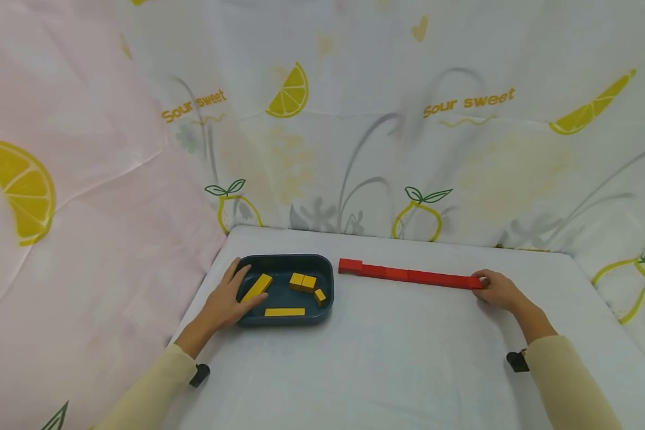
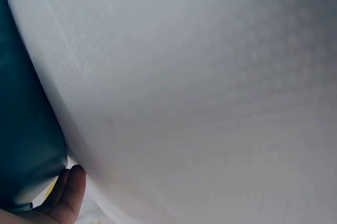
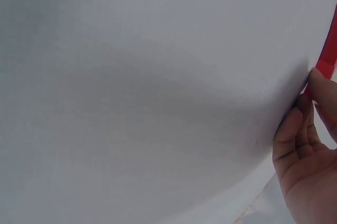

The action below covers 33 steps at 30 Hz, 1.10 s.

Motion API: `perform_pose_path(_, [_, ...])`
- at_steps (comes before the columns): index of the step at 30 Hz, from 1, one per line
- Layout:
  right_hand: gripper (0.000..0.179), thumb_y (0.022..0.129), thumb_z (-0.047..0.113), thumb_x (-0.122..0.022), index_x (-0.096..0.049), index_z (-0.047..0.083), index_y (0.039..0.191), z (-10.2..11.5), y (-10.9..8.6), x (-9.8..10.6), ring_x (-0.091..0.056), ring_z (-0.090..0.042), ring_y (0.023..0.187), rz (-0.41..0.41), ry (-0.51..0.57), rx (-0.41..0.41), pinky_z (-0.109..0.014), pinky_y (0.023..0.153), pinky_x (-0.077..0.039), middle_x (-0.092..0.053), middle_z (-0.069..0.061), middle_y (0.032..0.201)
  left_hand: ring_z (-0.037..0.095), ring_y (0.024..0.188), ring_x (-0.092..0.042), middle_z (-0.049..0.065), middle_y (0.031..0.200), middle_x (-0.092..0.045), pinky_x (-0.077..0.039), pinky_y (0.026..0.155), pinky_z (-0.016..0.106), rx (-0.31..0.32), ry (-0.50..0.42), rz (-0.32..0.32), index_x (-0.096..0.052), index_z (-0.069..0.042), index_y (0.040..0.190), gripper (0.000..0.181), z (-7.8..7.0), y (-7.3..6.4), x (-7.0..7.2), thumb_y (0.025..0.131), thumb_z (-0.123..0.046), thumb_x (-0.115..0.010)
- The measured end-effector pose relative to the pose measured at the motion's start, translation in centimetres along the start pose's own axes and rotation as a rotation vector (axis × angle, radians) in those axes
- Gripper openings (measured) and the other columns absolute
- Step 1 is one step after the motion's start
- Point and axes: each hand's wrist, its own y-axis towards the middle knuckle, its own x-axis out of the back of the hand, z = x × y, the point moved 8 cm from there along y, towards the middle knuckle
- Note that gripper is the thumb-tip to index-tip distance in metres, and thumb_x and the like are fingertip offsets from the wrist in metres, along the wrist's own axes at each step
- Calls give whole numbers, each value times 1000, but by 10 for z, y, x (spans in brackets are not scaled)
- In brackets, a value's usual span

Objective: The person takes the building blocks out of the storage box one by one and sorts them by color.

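My left hand (image 1: 223, 304) grips the left end of a dark blue tray (image 1: 285, 321), its thumb reaching over the front left part and its fingers at the left side. Inside lie a long yellow block (image 1: 285, 312), a slanted yellow block (image 1: 257, 288), two yellow cubes (image 1: 303, 282) side by side and a smaller yellow block (image 1: 319, 296). Right of the tray runs a line of red blocks (image 1: 435, 278), with a taller-looking red block (image 1: 350, 266) at its left end. At the line's right end, my right hand (image 1: 498, 291) pinches a red block (image 1: 474, 283) between thumb and fingers.
A white cloth (image 1: 376, 364) covers the table. Behind it and along the left hangs a curtain (image 1: 355, 149) printed with lemons and words. The left wrist view shows mostly cloth beside the tray wall (image 2: 26, 108).
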Motion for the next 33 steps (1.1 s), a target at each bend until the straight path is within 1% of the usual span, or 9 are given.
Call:
perform_pose_path(3, [52,88,7,-66,-44,-12,132,1,0,2,-61,-38,93,23,-12,19,-49,80,-55,-60,-34,109,47,141,-34,17,166,-7,-36,105,68,1,-1,4,-28,-9,156,96,0,1,0,87,-66,-61])
perform_pose_path(8, [68,86,11,-71,-35,-10,139,-4,-8,6,-58,-45,99,45,-52,23,-52,83,-56,-54,-39,116,47,142,-34,16,166,-7,-36,105,67,8,-2,6,-28,-9,156,95,-1,-2,-4,87,-66,-60])
perform_pose_path(12, [74,89,21,-70,-31,-13,141,-4,-19,16,-53,-56,108,-26,-88,49,-59,86,-54,-40,-46,128,46,140,-36,16,166,-8,-37,105,67,5,-4,4,-28,-10,156,95,-3,-4,-6,87,-67,-59])
perform_pose_path(15, [80,92,29,-67,-25,-13,145,1,-23,20,-39,-63,121,-99,-124,78,-70,93,-43,-24,-49,137,46,140,-37,15,166,-8,-37,105,67,4,1,-2,-28,-10,156,94,-2,-4,-4,87,-66,-59])
perform_pose_path(19, [84,94,36,-63,-19,-9,150,12,-25,21,-23,-69,126,-180,-209,100,-80,94,-31,-8,-48,147,46,140,-37,16,167,-7,-37,105,67,0,10,-2,-27,-10,156,94,-1,-3,0,88,-66,-59])
perform_pose_path(23, [83,95,40,-61,-21,-4,152,26,-24,20,-29,-72,122,-278,-303,138,-81,92,-33,-6,-45,151,47,139,-38,16,167,-5,-38,104,66,-10,25,14,-24,-10,157,97,-1,-1,2,87,-68,-58])
perform_pose_path(26, [84,94,42,-63,-21,-1,154,42,-23,17,-31,-71,123,-328,-332,181,-80,95,-31,-4,-43,154,47,139,-39,17,167,-4,-39,103,66,-11,33,27,-22,-10,158,99,0,-1,2,87,-68,-57])
perform_pose_path(30, [87,91,42,-66,-21,3,155,62,-22,8,-29,-69,126,-330,-329,218,-79,100,-26,-1,-38,157,48,136,-42,19,166,-3,-41,101,65,-31,41,43,-18,-11,159,100,0,-1,2,87,-68,-58])
perform_pose_path(33, [89,90,40,-69,-21,5,156,74,-23,3,-28,-68,128,-320,-342,234,-79,101,-25,0,-37,158,49,135,-43,21,166,-1,-43,101,65,-62,49,80,-12,-12,160,106,0,1,1,85,-70,-59])
